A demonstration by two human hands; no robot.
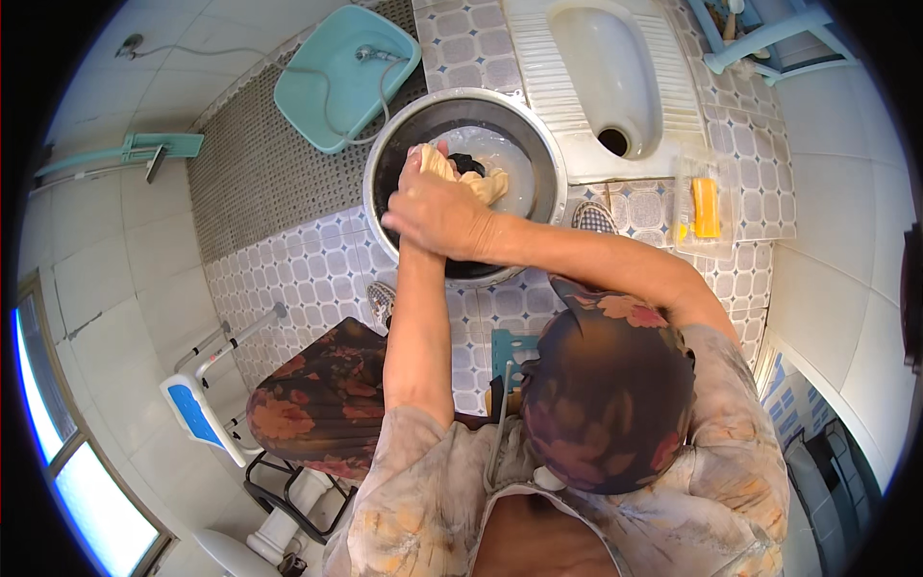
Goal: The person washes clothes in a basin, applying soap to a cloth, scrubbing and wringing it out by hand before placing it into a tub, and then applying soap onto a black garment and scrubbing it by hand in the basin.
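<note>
Both of my hands are together over a round metal basin (527, 135) on the tiled floor. A cream cloth (493, 188) is bunched between them. My right hand (444, 213) reaches across from the right and lies closed over my left hand (411, 176), covering much of it. Cream fabric sticks out above the fingers of the left hand and to the right of the right hand. Beside it shows a small black cloth (467, 164). Cloudy, sudsy water (514, 159) fills the bottom of the basin. Some fingertips are hidden by the cloth.
A teal tub (322, 72) with a shower head (370, 54) and hose lies at the upper left on a grey perforated mat (250, 178). A squat toilet (601, 58) is behind right. Yellow soap (706, 207) sits in a clear tray. My knees flank the near side.
</note>
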